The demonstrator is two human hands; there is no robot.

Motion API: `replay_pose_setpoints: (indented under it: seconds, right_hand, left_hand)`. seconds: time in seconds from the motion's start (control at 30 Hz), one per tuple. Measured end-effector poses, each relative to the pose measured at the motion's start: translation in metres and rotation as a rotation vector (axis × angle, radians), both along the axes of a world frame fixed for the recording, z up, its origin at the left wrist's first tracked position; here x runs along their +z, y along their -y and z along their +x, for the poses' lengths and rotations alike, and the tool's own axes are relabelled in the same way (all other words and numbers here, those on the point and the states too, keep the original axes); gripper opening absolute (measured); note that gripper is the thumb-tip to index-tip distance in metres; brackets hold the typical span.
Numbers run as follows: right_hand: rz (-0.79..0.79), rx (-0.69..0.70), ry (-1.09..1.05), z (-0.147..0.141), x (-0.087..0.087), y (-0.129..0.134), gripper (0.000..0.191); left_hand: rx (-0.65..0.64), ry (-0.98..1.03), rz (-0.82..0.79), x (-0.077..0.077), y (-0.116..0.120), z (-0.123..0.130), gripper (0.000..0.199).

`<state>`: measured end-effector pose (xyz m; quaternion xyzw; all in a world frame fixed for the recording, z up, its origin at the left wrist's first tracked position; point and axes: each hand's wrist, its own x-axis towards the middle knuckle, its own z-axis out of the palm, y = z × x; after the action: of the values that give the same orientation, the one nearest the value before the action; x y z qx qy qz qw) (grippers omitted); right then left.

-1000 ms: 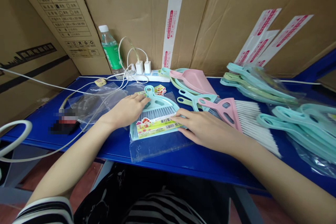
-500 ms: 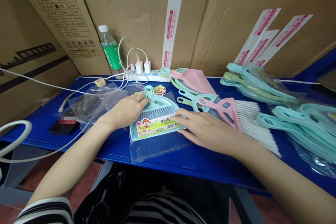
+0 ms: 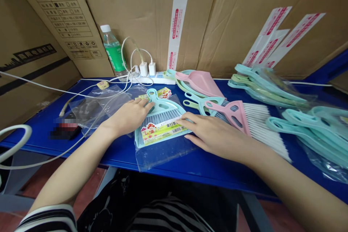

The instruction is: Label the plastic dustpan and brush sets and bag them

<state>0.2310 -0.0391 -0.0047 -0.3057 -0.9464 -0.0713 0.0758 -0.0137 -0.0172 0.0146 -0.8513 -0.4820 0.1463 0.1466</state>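
Note:
A light-blue dustpan and brush set point(image 3: 157, 110) lies in a clear plastic bag point(image 3: 154, 159) near the table's front edge. Its grey bristles point toward me, and a printed label card point(image 3: 160, 131) with red mushrooms lies across the pan. My left hand point(image 3: 132, 114) rests on the set's upper left side, fingers outstretched beside the handle. On the right side, my right hand point(image 3: 203, 128) touches the label's end with its fingertips, thumb apart and lower down. Its palm hides the set's right corner. More label cards point(image 3: 164, 93) lie behind the handle.
Loose brushes, including a pink one point(image 3: 231, 112), and a pink dustpan point(image 3: 202, 81) lie to the right. Bagged sets point(image 3: 307, 134) are stacked farther right. Behind stand a power strip point(image 3: 160, 78) and a bottle point(image 3: 114, 52). Cables point(image 3: 67, 88) and empty bags point(image 3: 100, 103) lie left.
The bagged set's lower left corner has shifted very slightly toward me and right. Both hands stay almost in place on it.

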Motion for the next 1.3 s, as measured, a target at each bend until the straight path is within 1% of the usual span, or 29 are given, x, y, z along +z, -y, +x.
replay_pose_setpoints:
  seconds: [0.53,0.77,0.93,1.1,1.3]
  right_hand:
    - [-0.008,-0.004,0.005,-0.0004,0.0011,0.0018,0.034]
    - [0.014,0.007,-0.013,0.0013,-0.0008,0.0023,0.035]
    - [0.007,0.0,0.01,0.0011,0.0007,0.0036,0.035]
    - [-0.002,-0.01,0.005,0.0011,0.0018,0.0043,0.036]
    - [-0.004,-0.005,0.009,0.0008,0.0004,0.004,0.036]
  left_hand:
    - [0.011,-0.003,-0.016,0.0004,0.0004,-0.0007,0.045]
    - [-0.036,0.003,0.034,-0.0023,-0.0002,-0.0036,0.047]
    - [-0.024,0.0,0.015,-0.0013,0.0006,-0.0036,0.045]
    - [-0.055,0.046,0.037,-0.002,-0.0001,-0.0049,0.043]
    - [0.004,0.03,-0.013,0.0011,0.0012,-0.0008,0.045]
